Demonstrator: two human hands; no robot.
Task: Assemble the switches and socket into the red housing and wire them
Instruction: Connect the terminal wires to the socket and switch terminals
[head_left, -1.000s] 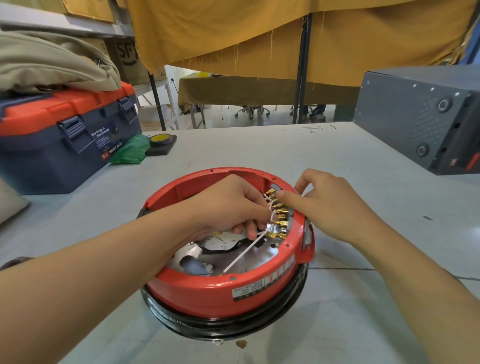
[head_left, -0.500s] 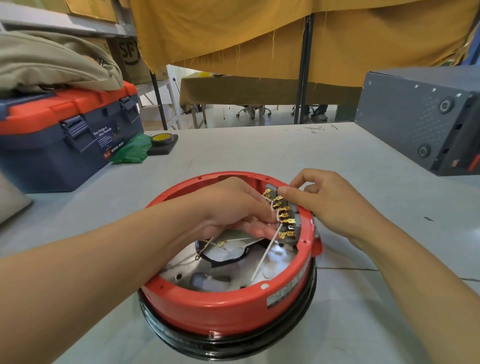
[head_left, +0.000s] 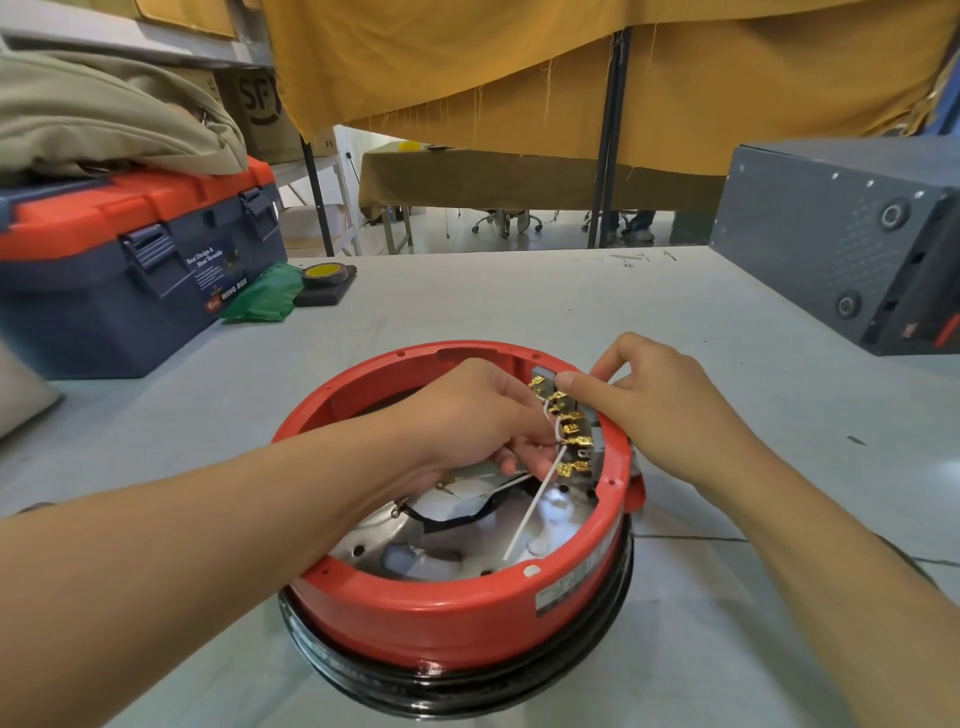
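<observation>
Wiring the switches in the red housing (head_left: 457, 613)

My left hand (head_left: 467, 415) pinches a white wire (head_left: 530, 514) at the brass terminals (head_left: 571, 441); my right hand (head_left: 660, 410) grips the rim, steadying it.

"WING BOX" on blue toolbox (head_left: 130, 291), "SF" on cardboard box (head_left: 257, 111)

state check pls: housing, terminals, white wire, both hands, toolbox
red housing: open side up on the table, seated on a black base
brass terminals: row on the inner right wall
white wire: loose, running down across the metal floor
left hand: inside housing, fingers curled at the wires
right hand: on the rim, thumb pressing the top switch
toolbox: lid shut
</observation>
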